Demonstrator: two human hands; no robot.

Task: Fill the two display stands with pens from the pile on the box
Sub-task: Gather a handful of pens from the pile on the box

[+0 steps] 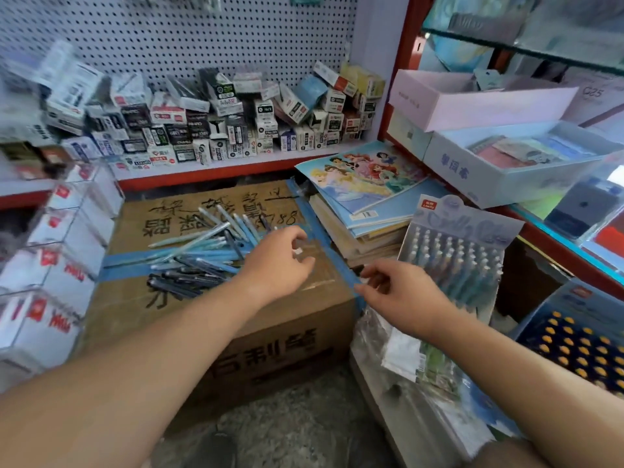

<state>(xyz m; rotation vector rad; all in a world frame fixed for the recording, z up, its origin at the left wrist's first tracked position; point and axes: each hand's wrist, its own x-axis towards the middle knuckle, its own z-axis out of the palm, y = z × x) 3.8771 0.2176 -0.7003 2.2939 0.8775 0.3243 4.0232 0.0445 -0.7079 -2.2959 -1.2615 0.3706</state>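
Note:
A pile of light-blue and dark pens (202,255) lies on top of a brown cardboard box (280,349) bound with blue tape. My left hand (280,261) hovers over the box just right of the pile, its fingers loosely curled with nothing visible in them. My right hand (398,292) is at the box's right edge, fingers loosely bent and holding nothing that I can see. Right beside it leans a pale-blue display stand (456,258) with rows of pens in it. A second, darker blue stand (574,342) with yellow-tipped pens sits at the lower right.
A stack of notebooks (364,197) lies behind the box on the right. Small pen cartons (209,119) crowd the pegboard shelf behind. White boxes (57,265) line the left side. Open cartons (506,157) fill the right shelf, and plastic packets (405,352) lie below my right wrist.

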